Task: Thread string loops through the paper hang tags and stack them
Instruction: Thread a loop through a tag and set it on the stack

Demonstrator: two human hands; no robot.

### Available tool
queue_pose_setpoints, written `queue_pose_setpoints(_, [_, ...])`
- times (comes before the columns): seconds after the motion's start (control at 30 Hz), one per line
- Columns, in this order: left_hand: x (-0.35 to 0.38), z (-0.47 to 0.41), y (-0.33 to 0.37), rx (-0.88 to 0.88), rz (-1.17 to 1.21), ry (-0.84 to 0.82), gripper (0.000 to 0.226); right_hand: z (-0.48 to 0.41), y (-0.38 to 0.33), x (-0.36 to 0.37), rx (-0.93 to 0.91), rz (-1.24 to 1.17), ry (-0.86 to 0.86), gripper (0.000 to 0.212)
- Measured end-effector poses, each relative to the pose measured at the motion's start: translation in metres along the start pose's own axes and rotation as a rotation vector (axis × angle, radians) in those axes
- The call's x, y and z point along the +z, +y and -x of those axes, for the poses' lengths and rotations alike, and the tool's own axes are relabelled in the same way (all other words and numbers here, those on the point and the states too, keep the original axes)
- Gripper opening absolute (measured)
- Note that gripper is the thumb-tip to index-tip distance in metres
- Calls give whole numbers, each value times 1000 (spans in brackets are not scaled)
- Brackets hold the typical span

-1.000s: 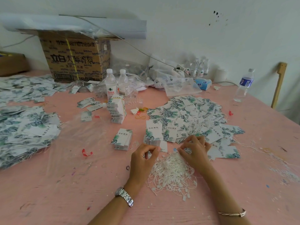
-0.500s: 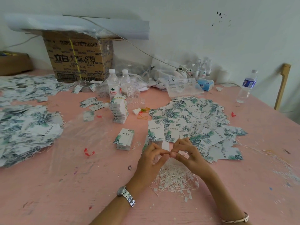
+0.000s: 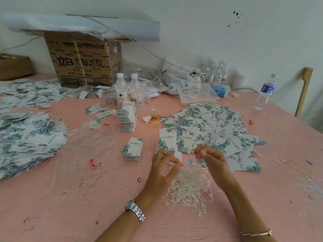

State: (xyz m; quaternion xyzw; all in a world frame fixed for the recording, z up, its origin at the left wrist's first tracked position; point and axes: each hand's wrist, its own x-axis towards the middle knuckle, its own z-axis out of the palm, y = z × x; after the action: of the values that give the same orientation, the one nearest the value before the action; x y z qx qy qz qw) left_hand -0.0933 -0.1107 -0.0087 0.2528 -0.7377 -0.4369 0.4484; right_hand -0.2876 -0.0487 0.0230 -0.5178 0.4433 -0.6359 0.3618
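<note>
- At the left edge of the frame, a loose heap of hang tags (image 3: 29, 137) lies on the pink table (image 3: 70, 198).
- Left of centre, a tall tag stack (image 3: 128, 117) stands above a short tag stack (image 3: 133, 149).
- Your left hand (image 3: 162, 170), lower centre, has its fingers curled, the tips at the top of the string loops (image 3: 188, 186); I cannot tell whether they pinch anything.
- The string loops sit in a white tangle between your wrists.
- Your right hand (image 3: 211, 159), just right of centre, presses thumb and forefinger together on a strand from that tangle.
- Behind your hands, to the right, spreads a wide scatter of tags (image 3: 206, 123).
</note>
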Motion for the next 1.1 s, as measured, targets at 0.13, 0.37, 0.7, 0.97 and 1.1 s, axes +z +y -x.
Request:
queue_pose_setpoints(0.13, [0, 0, 1, 11, 0, 42, 19, -2, 3, -3, 0, -29, 111, 20])
queue_pose_setpoints(0.37, [1, 1, -4, 18, -161, -120, 11, -1, -2, -2, -64, -166, 130, 27])
queue_pose_setpoints(0.7, [3, -2, -11, 147, -417, -141, 12, 4, -13, -3, 10, -534, -60, 25])
queue_pose_setpoints(0.97, [4, -3, -14, 163, -494, -144, 22, -2, -19, -3, -77, -971, -393, 17])
queue_pose_setpoints(1.1, [4, -2, -16, 150, -523, -121, 21, -3, -22, -15, -147, -1123, -328, 17])
